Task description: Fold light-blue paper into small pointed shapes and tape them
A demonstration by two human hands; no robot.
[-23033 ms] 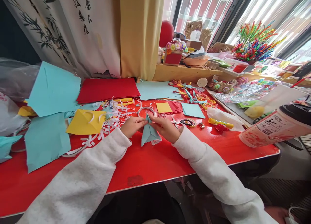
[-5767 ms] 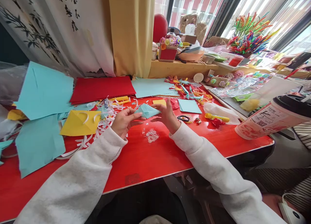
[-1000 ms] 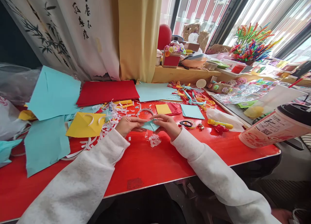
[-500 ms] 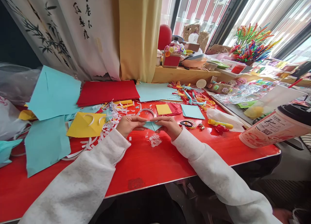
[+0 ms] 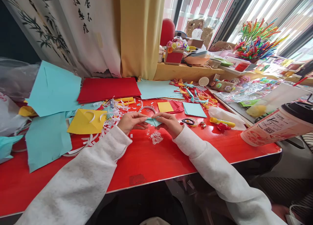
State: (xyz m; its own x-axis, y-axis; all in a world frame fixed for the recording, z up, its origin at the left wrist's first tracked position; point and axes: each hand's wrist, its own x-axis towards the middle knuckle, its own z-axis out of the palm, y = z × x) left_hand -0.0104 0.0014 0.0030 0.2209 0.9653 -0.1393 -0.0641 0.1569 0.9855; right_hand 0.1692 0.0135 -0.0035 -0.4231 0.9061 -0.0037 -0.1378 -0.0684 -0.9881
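The folded light blue paper (image 5: 153, 122) is located between my two grips, raised in front of me over the red counter (image 5: 158, 166). My left grip (image 5: 129, 123) is closed on its left end, with the thumb above and the other fingers below. My right grip (image 5: 169, 124) is closed on its right end, the fingertips pressing along the upper edge. The smaller folds are partly covered by the fingers.

Just beyond the grips, a ring-shaped roll (image 5: 146, 107) lies on the counter. A ragged white patch (image 5: 156, 138) is on the counter surface, nearer to me than the paper.

Beyond my right grip are a small yellow square sheet (image 5: 165, 106), red sheets (image 5: 177, 106) beside it and a stack of light blue squares (image 5: 194, 110). To the right of that grip lie a black loop-shaped item (image 5: 187, 121), small round metallic pieces (image 5: 202, 124) and a yellow tube (image 5: 222, 122); a lidded cup (image 5: 274, 125) stands tilted in view at far right.

To the left of my left grip are white paper strips (image 5: 114, 120) and a folded yellow sheet (image 5: 85, 121). A red paper stack (image 5: 110, 88) lies farther beyond that grip.
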